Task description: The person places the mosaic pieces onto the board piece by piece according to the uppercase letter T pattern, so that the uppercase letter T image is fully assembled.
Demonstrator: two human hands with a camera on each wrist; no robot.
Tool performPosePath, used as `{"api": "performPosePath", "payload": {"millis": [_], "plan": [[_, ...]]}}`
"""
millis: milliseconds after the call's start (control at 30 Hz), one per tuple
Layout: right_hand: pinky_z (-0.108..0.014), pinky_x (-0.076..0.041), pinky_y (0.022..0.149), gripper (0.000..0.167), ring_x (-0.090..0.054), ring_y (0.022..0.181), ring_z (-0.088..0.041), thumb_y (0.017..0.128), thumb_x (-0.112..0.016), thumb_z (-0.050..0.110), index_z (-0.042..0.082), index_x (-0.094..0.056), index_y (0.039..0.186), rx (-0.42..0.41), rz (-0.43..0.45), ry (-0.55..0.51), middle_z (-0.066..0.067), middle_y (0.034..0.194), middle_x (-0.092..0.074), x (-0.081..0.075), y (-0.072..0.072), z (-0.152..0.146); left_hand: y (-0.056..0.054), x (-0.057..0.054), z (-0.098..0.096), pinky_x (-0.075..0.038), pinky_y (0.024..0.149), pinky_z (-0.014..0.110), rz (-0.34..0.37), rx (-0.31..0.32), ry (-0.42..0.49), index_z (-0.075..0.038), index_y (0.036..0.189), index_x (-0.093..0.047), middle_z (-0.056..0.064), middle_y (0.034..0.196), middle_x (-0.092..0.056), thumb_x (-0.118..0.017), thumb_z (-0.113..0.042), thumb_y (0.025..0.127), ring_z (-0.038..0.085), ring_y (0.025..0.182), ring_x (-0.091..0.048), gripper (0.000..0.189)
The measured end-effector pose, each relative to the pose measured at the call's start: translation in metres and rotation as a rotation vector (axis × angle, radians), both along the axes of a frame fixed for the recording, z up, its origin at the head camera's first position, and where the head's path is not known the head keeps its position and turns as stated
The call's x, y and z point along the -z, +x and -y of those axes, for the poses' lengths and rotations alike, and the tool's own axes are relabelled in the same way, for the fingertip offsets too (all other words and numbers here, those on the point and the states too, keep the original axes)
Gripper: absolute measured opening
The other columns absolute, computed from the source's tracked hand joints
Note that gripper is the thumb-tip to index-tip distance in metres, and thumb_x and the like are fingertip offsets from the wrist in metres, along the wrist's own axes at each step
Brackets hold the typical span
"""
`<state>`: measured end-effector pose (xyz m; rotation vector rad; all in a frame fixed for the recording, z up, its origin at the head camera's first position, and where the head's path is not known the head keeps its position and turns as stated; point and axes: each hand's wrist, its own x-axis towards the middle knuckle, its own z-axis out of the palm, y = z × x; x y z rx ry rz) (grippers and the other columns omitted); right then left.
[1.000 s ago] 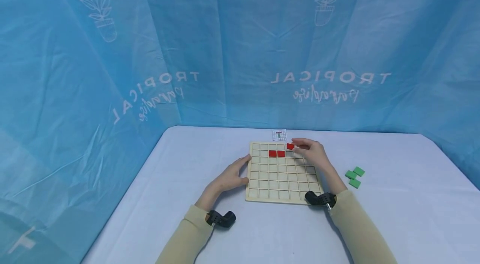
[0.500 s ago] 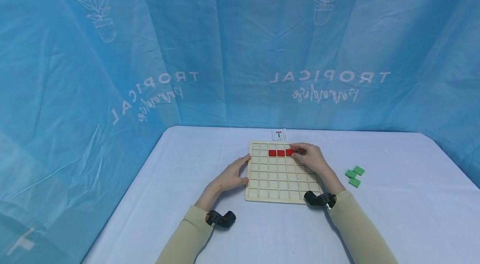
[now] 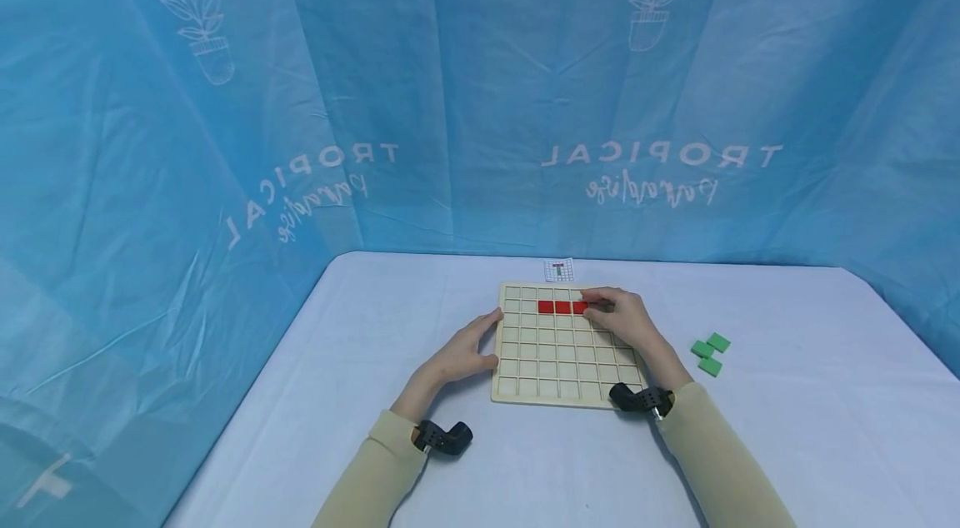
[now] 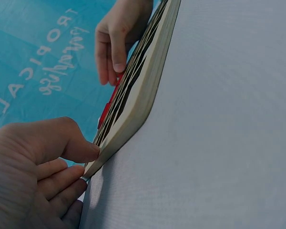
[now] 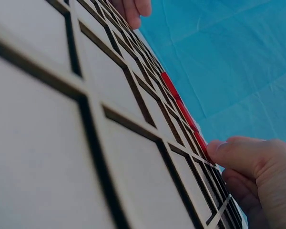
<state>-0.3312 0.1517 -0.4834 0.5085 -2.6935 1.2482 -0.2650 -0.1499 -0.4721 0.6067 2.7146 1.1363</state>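
Against the left edge of the wooden grid board (image 3: 558,378), left hand (image 3: 459,355) braced, thumb and fingers loosely curled on the rim, grasping nothing else. Just right of that hand, across the board's far rows, three red tiles (image 3: 562,307) seated side by side in neighbouring cells. At the row's right end, right hand (image 3: 624,318) resting on the board, fingertips (image 5: 219,149) pressing the last red tile into its cell. Well right of that hand, on the pale table (image 3: 787,428), three green tiles (image 3: 709,353) in a loose cluster. Beyond the fingertips, just past the board's far edge, a small pattern card (image 3: 558,270).
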Motion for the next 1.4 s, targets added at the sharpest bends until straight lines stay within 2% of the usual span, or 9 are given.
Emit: {"api": "performPosePath", "payload": {"millis": [100, 200, 367, 533, 667, 767, 933, 1133, 1400], "plan": [[-0.042, -0.050, 0.088, 0.035, -0.062, 0.102, -0.026, 0.084, -0.071, 0.015, 0.007, -0.066, 0.118, 0.014, 0.006, -0.010, -0.009, 0.114, -0.066, 0.000, -0.001, 0.001, 0.000, 0.000, 0.001, -0.020, 0.113, 0.042, -0.002, 0.004, 0.005, -0.002, 0.148, -0.026, 0.010, 0.152, -0.027, -0.062, -0.007, 0.076, 0.025, 0.140, -0.021, 0.081], [-0.041, -0.050, 0.089, 0.034, -0.061, 0.104, -0.026, 0.087, -0.069, 0.018, 0.008, -0.065, 0.120, 0.017, 0.023, -0.094, -0.008, 0.115, -0.065, -0.006, -0.001, 0.001, 0.001, 0.001, 0.001, -0.020, 0.113, 0.042, -0.002, -0.001, 0.015, -0.002, 0.148, -0.026, 0.011, 0.152, -0.027, -0.062, -0.007, 0.076, 0.025, 0.140, -0.021, 0.080], [-0.031, -0.051, 0.089, 0.042, -0.058, 0.110, -0.026, 0.090, -0.065, 0.026, 0.007, -0.060, 0.127, -0.003, 0.037, -0.314, -0.012, 0.121, -0.062, -0.037, 0.010, -0.008, 0.003, 0.004, -0.002, -0.021, 0.113, 0.043, 0.010, 0.014, 0.007, -0.002, 0.148, -0.026, 0.011, 0.152, -0.027, -0.063, -0.007, 0.076, 0.027, 0.140, -0.022, 0.081], [-0.019, -0.048, 0.088, 0.044, -0.059, 0.106, -0.014, 0.091, -0.064, 0.025, 0.002, -0.058, 0.128, 0.007, -0.065, -0.433, -0.012, 0.122, -0.061, -0.071, 0.019, -0.035, 0.004, 0.004, -0.004, -0.021, 0.113, 0.042, 0.001, 0.018, 0.005, -0.002, 0.148, -0.027, 0.010, 0.152, -0.027, -0.062, -0.006, 0.076, 0.026, 0.140, -0.022, 0.080], [-0.016, -0.047, 0.087, 0.042, -0.058, 0.102, -0.004, 0.091, -0.064, 0.023, 0.006, -0.059, 0.128, 0.118, -0.134, -0.392, -0.009, 0.122, -0.061, -0.088, 0.029, -0.067, 0.002, 0.002, -0.003, -0.020, 0.113, 0.041, 0.004, 0.016, 0.008, -0.003, 0.148, -0.026, 0.010, 0.153, -0.026, -0.062, -0.006, 0.076, 0.025, 0.140, -0.021, 0.080], [-0.011, -0.046, 0.085, 0.042, -0.056, 0.101, 0.000, 0.091, -0.064, 0.025, 0.007, -0.059, 0.128, 0.218, -0.157, -0.324, -0.005, 0.121, -0.062, -0.093, 0.040, -0.094, 0.000, 0.002, -0.001, -0.020, 0.113, 0.041, 0.001, 0.010, -0.004, -0.004, 0.148, -0.026, 0.009, 0.153, -0.026, -0.061, -0.007, 0.076, 0.024, 0.140, -0.021, 0.080], [-0.003, -0.043, 0.079, 0.043, -0.056, 0.098, 0.004, 0.090, -0.064, 0.026, 0.003, -0.059, 0.127, 0.325, -0.170, -0.321, 0.017, 0.109, -0.063, -0.084, 0.063, -0.134, -0.001, 0.002, 0.002, -0.021, 0.113, 0.043, 0.001, 0.003, 0.002, -0.003, 0.148, -0.026, 0.010, 0.153, -0.026, -0.061, -0.008, 0.075, 0.026, 0.140, -0.022, 0.081], [0.000, -0.041, 0.076, 0.047, -0.052, 0.096, 0.010, 0.091, -0.063, 0.031, 0.005, -0.058, 0.129, 0.430, -0.085, -0.288, 0.024, 0.104, -0.059, -0.069, 0.083, -0.159, 0.000, 0.002, 0.003, -0.021, 0.113, 0.042, 0.010, -0.004, 0.013, -0.004, 0.148, -0.027, 0.010, 0.153, -0.026, -0.061, -0.008, 0.075, 0.025, 0.140, -0.021, 0.081], [0.000, -0.041, 0.072, 0.051, -0.052, 0.093, 0.013, 0.089, -0.063, 0.036, 0.003, -0.058, 0.128, 0.429, -0.035, -0.274, 0.024, 0.104, -0.061, -0.044, 0.090, -0.170, -0.001, 0.001, 0.002, -0.020, 0.113, 0.041, 0.011, 0.000, 0.004, -0.005, 0.149, -0.026, 0.008, 0.153, -0.026, -0.062, -0.007, 0.075, 0.024, 0.140, -0.020, 0.082]]}}
